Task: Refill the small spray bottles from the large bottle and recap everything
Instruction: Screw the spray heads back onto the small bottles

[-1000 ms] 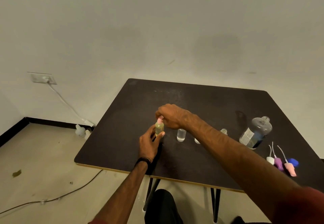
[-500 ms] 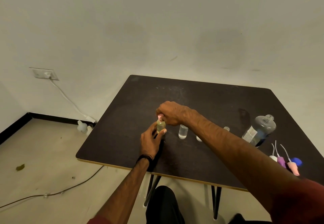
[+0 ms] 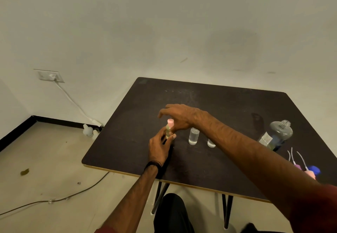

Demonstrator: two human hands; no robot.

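Gripping: the left hand [image 3: 160, 146] curls its fingers and thumb round the lower body of a small spray bottle [image 3: 168, 131] with yellowish-green contents, standing upright on the dark table [image 3: 127, 123] near its front-left part.
Pink cap: a pink cap [image 3: 170, 122] sits on top of that bottle, fully visible above the left hand's fingers.
Right hand: the right hand [image 3: 179, 117] hangs just above and behind the capped bottle, fingers loosely spread and gently bent, holding nothing; whether its palm edge touches the cap cannot be told.
Clear bottle: a second small bottle [image 3: 193, 136], uncapped and holding clear liquid, stands just right of the held one.
Third bottle: another small clear bottle [image 3: 211, 143] stands further right, its upper half hidden behind the right forearm.
Large bottle: the large bottle [image 3: 278, 135], clear with a white label and an open threaded neck, stands well to the right, with liquid in its lower part.
Loose spray tops: a purple spray top [image 3: 297, 166] and a pink spray top [image 3: 310, 174], each with a thin white dip tube, lie near the table's right front edge beside a blue cap [image 3: 315, 170].
Wrist: a black band [image 3: 153, 165] circles the left wrist.
Surroundings: a wall socket [image 3: 49, 76] with a white cable, and a cord [image 3: 54, 199] trailing across the floor.
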